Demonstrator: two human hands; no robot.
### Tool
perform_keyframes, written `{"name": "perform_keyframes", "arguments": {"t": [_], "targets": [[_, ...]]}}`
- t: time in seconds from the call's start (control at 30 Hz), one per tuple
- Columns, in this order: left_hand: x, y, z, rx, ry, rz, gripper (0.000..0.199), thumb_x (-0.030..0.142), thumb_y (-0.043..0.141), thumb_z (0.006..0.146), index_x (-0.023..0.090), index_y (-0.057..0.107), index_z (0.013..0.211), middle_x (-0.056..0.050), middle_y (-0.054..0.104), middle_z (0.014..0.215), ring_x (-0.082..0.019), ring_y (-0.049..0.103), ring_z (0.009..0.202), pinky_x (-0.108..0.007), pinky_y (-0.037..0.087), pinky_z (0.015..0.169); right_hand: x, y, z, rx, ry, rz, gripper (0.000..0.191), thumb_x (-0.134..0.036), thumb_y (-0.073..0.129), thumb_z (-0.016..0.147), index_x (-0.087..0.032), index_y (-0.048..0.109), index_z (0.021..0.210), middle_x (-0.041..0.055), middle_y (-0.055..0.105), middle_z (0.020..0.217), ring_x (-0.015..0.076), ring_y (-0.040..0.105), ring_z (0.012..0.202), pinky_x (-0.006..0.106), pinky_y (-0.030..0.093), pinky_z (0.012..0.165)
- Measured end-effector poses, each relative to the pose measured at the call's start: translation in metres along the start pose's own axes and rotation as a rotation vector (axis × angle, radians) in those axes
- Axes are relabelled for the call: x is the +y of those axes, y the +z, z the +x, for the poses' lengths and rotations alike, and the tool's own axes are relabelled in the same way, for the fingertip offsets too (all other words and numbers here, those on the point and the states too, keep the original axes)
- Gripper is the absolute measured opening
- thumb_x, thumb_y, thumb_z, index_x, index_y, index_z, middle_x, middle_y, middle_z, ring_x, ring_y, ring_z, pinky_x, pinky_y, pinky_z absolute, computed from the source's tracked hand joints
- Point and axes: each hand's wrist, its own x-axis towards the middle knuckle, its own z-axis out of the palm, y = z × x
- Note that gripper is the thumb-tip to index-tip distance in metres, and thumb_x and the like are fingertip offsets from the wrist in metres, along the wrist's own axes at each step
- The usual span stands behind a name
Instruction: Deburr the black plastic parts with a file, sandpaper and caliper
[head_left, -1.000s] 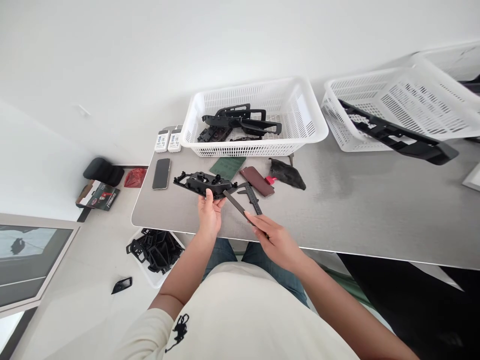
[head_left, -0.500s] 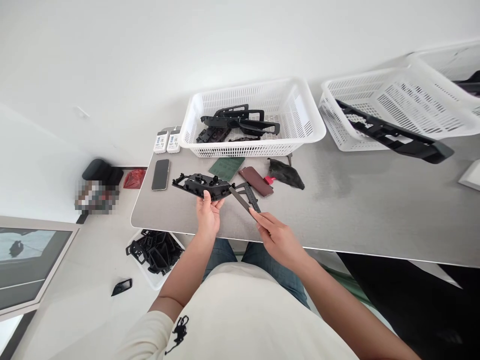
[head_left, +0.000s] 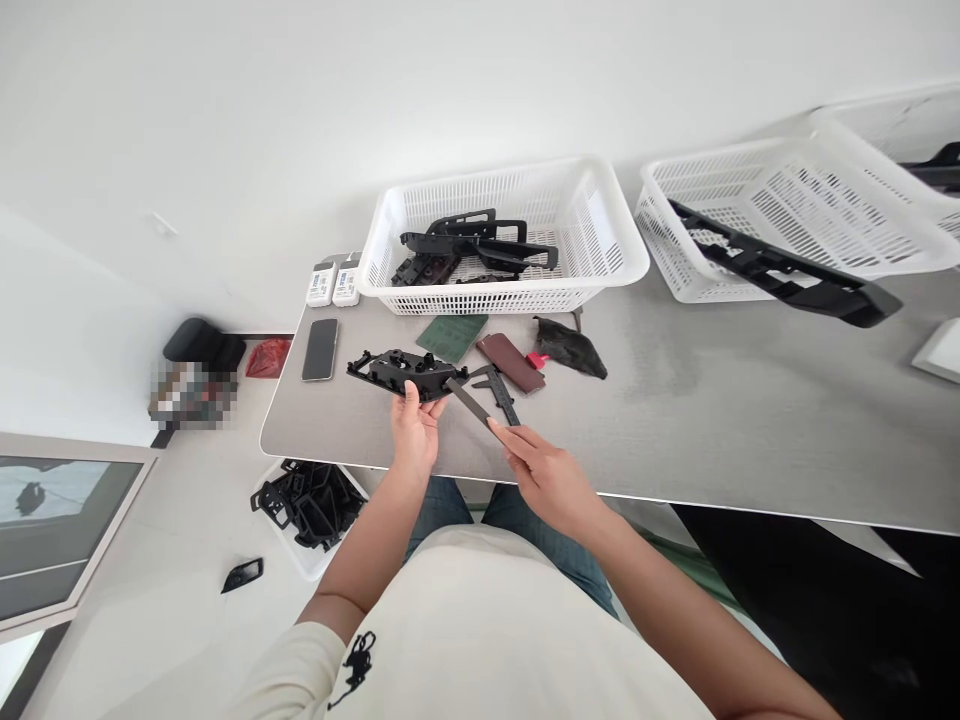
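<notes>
Head view looks down on the left hand (head_left: 415, 432) cradling a black plastic panel (head_left: 405, 373) from below, fingers curled under it and thumb pressed on its near edge, a firm grasp above the table. The right hand (head_left: 546, 480) pinches the long beam of a dark caliper (head_left: 480, 400) near its end, between thumb and fingertips. The caliper's head meets the panel's right end, though the exact contact is hard to make out. Both stay steadiest if the panel is kept level and the beam square to it, without twisting.

The hands work just inside the front edge of the steel table (head_left: 675, 430), so a slip could send a part to the floor, where a white crate (head_left: 304, 565) of black parts sits below. Close ahead lie a green pad (head_left: 452, 337), a maroon pad (head_left: 510, 363) and a black cloth (head_left: 570, 348), with a white basket (head_left: 480, 305) behind them. A phone (head_left: 320, 350) lies to the left, and the tabletop runs on well to the right
</notes>
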Motion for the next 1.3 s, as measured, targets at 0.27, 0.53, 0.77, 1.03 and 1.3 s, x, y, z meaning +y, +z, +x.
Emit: {"name": "perform_keyframes", "arguments": {"t": [0.27,0.53,0.77,1.03,1.3], "targets": [[0.001,0.000,-0.001,0.035,-0.089,0.017,0.026,0.043,0.063,0.081,0.019,0.063,0.092,-0.008,0.073,0.091,-0.020,0.069,0.094,-0.035,0.051,0.086,0.008,0.004,0.022,0.060,0.277,0.868,0.052,-0.040,0.049,0.086,-0.030,0.048,0.136,0.0083,0.062,0.120,0.0066,0.043,0.048,0.028,0.042,0.047],[-0.007,-0.008,0.004,-0.017,-0.297,0.062,0.025,0.037,0.055,0.087,0.014,0.064,0.091,-0.007,0.072,0.077,-0.013,0.066,0.059,-0.024,0.053,0.056,0.000,0.018,0.044,0.067,0.422,1.235,0.059,-0.034,0.065,0.072,-0.021,0.057,0.129,-0.0014,0.064,0.069,0.0076,0.045,0.042,0.025,0.035,0.041],[-0.013,-0.011,-0.009,-0.039,-0.186,0.063,0.032,0.040,0.070,0.074,0.017,0.062,0.096,-0.004,0.071,0.086,-0.013,0.066,0.067,-0.022,0.051,0.058,-0.001,0.034,0.042,-0.016,0.413,1.295,0.057,-0.034,0.067,0.071,-0.023,0.059,0.127,-0.0035,0.061,0.064,0.0076,0.045,0.040,0.024,0.034,0.040],[-0.014,-0.016,-0.010,-0.106,-0.229,0.036,0.025,0.024,0.077,0.067,0.015,0.064,0.086,-0.002,0.071,0.080,-0.012,0.066,0.066,-0.021,0.052,0.060,0.004,0.036,0.042,-0.003,0.411,1.319,0.054,-0.034,0.070,0.070,-0.026,0.062,0.123,-0.0025,0.066,0.074,0.0065,0.047,0.042,0.023,0.035,0.040],[-0.006,-0.027,-0.014,-0.255,-0.245,0.036,0.029,0.021,0.077,0.064,0.019,0.063,0.089,-0.001,0.071,0.087,-0.013,0.066,0.073,-0.025,0.052,0.063,0.011,0.035,0.046,0.057,0.415,1.361,0.053,-0.034,0.071,0.068,-0.027,0.064,0.120,-0.0014,0.067,0.073,0.0075,0.046,0.041,0.024,0.033,0.038]]}}
